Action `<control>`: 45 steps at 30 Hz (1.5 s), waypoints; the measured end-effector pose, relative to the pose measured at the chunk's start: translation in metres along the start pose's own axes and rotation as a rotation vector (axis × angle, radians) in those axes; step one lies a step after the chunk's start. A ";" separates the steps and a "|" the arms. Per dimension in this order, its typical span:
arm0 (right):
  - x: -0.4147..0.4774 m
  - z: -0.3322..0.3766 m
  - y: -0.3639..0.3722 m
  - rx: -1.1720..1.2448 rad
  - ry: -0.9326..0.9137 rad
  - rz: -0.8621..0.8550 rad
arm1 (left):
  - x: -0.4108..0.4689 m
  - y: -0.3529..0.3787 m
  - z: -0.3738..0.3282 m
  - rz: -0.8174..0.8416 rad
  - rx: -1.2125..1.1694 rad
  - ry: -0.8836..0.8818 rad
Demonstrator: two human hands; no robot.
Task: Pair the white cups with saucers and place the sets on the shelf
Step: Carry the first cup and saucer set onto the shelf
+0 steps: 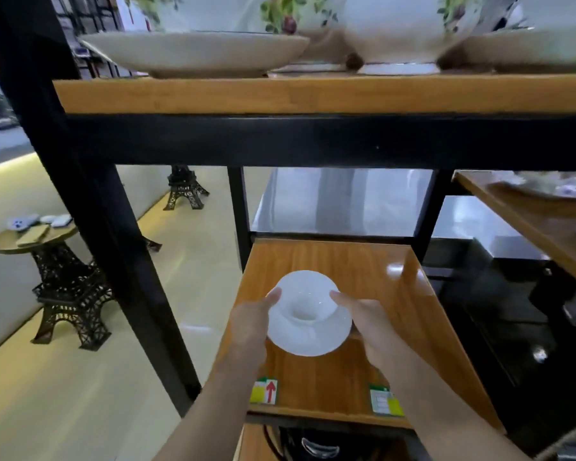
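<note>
Over the glossy wooden shelf (363, 271), your left hand (251, 319) and right hand (368, 319) hold the white saucer (308, 341) under the white cup (305, 291); fragile, slippery porcelain, so grip the rim.

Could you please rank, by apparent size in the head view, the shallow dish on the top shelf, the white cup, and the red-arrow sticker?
1. Shallow dish, though it sits nearer the camera, so true size is unsure.
2. White cup.
3. Red-arrow sticker.
</note>
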State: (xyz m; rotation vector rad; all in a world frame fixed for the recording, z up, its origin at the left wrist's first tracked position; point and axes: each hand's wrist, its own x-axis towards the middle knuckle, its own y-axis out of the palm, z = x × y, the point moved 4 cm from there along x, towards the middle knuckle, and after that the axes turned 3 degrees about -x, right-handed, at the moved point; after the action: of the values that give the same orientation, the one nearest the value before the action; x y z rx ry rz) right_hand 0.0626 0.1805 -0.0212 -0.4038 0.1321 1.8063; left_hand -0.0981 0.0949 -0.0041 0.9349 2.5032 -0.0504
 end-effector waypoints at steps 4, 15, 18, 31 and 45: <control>0.015 0.005 0.010 -0.021 0.036 0.010 | 0.025 0.003 -0.001 -0.019 0.021 -0.043; 0.037 0.006 0.017 -0.097 0.064 0.021 | 0.056 0.004 0.003 -0.023 0.059 -0.059; 0.039 0.004 0.017 -0.122 0.053 0.025 | 0.059 0.005 0.003 -0.015 0.094 -0.037; 0.022 0.012 -0.002 -0.546 -0.186 -0.212 | 0.055 -0.001 -0.002 0.069 0.552 0.236; -0.091 -0.033 -0.069 -0.920 -0.465 -0.237 | -0.064 0.026 0.033 0.139 0.996 0.967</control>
State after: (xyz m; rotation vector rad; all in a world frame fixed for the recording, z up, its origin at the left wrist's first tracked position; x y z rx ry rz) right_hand 0.1554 0.1062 -0.0129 -0.5868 -1.0576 1.5874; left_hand -0.0263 0.0696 -0.0024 1.8438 3.2771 -1.1288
